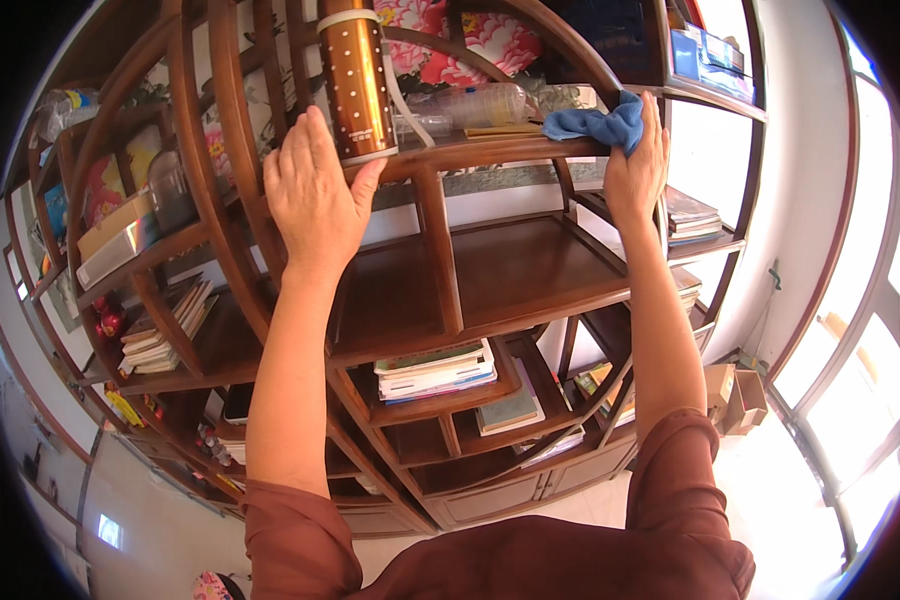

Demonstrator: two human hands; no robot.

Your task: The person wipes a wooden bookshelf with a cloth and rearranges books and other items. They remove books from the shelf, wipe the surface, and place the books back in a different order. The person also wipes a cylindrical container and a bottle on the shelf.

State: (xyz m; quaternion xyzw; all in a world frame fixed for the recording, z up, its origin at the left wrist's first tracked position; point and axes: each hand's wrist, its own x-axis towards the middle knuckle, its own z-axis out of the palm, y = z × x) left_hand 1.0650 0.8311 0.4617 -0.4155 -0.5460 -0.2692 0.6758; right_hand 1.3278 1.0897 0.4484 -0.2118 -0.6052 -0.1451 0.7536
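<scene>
My left hand (313,191) is raised flat at the front of a dark wooden display shelf (510,154), with its thumb spread and nothing visible in it. Right beside its fingers stands a copper-coloured vacuum flask (360,82) with white dots and a pale strap. My right hand (640,176) holds a crumpled blue cloth (596,126) against the same shelf's front edge, where a curved wooden frame piece (570,41) comes down. Its palm side is turned away, so part of the grip is hidden. Behind the edge lie clear plastic bottles (480,105).
Lower compartments hold stacks of books (435,371) and magazines (691,217). At left are a cardboard box (116,232) and a glass dome (169,191). Open cartons (742,401) stand on the floor at right, near bright windows (855,315). A slim upright (439,251) divides the middle compartment.
</scene>
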